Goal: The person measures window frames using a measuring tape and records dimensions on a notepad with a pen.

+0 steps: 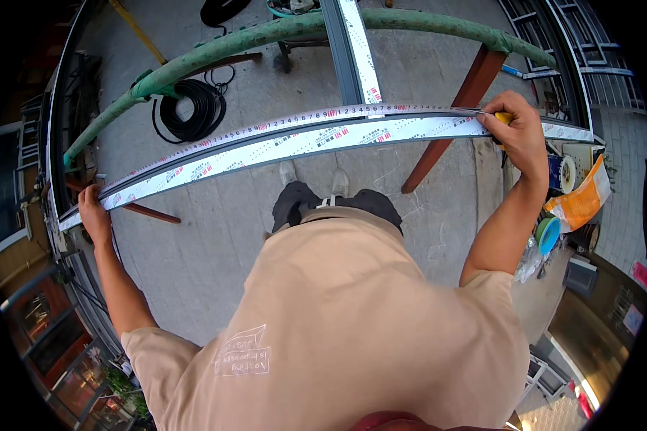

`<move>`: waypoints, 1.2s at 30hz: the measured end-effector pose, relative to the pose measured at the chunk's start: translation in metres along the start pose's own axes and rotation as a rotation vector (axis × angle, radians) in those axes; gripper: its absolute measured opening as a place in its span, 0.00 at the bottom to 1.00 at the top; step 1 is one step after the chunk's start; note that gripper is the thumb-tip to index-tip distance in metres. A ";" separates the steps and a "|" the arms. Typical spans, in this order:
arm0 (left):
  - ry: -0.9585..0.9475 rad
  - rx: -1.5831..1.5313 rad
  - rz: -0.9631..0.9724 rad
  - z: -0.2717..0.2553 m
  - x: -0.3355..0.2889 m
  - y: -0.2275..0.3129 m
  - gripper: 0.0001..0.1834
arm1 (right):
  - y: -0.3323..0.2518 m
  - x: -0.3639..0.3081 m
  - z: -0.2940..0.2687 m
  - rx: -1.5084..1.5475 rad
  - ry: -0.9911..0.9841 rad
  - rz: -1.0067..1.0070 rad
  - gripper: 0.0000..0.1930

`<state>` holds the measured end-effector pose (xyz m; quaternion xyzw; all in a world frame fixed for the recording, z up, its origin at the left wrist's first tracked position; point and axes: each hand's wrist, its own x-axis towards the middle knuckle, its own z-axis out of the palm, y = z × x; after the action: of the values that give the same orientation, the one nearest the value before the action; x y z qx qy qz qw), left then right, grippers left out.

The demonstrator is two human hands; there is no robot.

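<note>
A metal window-frame bar (266, 148), covered with white printed protective film, runs across in front of me. Along its far side stretches the white blade of a tape measure (295, 118), bowed slightly. At the bar's left end, my left hand (93, 214) is closed where the blade ends, its fingertips pressed on bar and tape. My right hand (516, 135) grips the tape measure near the bar's right end; a bit of its yellow case (505, 117) shows beneath the fingers. A second filmed bar (361, 54) meets the long one from the far side.
A green pipe (266, 34) on reddish-brown legs (449, 122) arches under the frame. Black coiled hose (187, 111) lies on the grey floor. To the right are an orange-and-white bag (581, 201), a teal bowl (548, 235) and a spool (568, 172). My shoes (340, 182) stand below the bar.
</note>
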<state>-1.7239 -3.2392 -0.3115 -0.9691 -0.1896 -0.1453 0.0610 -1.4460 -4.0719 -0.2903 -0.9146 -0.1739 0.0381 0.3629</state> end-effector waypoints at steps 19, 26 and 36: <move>-0.020 0.058 -0.008 0.004 -0.001 -0.013 0.12 | 0.002 0.002 0.000 0.021 0.002 0.011 0.07; -0.029 0.057 -0.014 0.002 -0.001 -0.011 0.12 | 0.002 0.003 0.000 0.031 -0.003 -0.016 0.06; -0.012 0.041 -0.012 0.002 -0.002 -0.010 0.11 | 0.000 0.004 -0.002 -0.044 -0.005 -0.035 0.07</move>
<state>-1.7286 -3.2301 -0.3136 -0.9674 -0.1987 -0.1361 0.0786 -1.4416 -4.0714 -0.2888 -0.9191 -0.1915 0.0303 0.3430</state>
